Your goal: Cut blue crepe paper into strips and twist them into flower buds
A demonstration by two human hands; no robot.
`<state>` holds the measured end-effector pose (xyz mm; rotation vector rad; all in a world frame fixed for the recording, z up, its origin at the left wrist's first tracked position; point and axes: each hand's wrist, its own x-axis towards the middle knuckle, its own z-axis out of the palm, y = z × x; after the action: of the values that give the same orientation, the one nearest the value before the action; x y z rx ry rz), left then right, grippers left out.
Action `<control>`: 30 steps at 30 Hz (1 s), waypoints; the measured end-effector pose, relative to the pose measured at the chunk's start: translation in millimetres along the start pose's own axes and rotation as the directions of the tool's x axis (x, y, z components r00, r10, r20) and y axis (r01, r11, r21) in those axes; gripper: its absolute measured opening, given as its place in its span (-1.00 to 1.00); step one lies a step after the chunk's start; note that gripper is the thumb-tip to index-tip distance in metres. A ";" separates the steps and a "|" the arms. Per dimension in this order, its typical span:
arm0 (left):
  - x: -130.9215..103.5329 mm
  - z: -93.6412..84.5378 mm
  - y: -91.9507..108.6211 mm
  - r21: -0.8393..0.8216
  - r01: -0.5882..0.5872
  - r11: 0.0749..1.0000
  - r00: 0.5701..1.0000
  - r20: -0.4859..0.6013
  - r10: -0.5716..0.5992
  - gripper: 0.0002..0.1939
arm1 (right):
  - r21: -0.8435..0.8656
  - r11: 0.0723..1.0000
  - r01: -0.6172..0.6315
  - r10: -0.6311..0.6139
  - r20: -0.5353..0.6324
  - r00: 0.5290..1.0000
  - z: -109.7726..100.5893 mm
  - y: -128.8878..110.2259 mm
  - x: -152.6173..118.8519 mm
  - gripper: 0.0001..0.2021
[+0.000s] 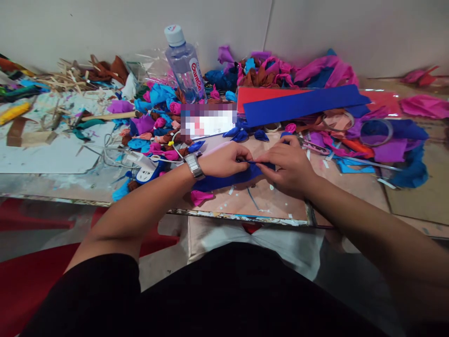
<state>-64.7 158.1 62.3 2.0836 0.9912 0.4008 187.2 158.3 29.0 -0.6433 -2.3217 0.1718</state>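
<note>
Head view: over the counter [280, 208], left hand [229, 158] and right hand [289, 164] pinch a blue strip [228, 180] in tight fingertip grips; it looks light, soft and tearable, best held by its edges.

Single head view, looking forward and down across the near edge of the table [280, 206], facing the wall [115, 28] beyond, sitting close above the wearer's torso [238, 290]
</note>
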 end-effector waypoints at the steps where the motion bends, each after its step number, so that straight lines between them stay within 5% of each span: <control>1: 0.2 -0.4 0.3 -0.011 0.004 1.000 1.000 0.005 -0.004 -0.76 | -0.002 1.000 0.009 -0.009 -0.006 1.000 0.2 0.0 -0.2 -0.90; 10: 2.2 -0.4 -2.9 -0.113 0.034 0.993 0.998 0.048 -0.029 -0.73 | 0.016 0.998 0.067 -0.067 -0.009 0.998 -1.6 -0.6 1.1 -0.88; 14: 3.1 -0.4 -5.3 -0.106 0.033 0.994 0.999 0.023 -0.031 -0.57 | -0.021 0.995 0.095 -0.095 -0.013 0.995 -4.1 1.0 1.2 -0.91; 30: 2.0 4.3 -0.1 -0.059 -0.028 0.998 0.997 -0.068 0.024 -0.71 | -0.081 0.996 0.022 -0.023 -0.016 1.000 -2.7 -2.5 0.8 -0.93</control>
<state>-61.0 157.4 59.3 2.0430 0.9801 0.5114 187.5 156.3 32.3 -0.6556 -2.3286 0.0619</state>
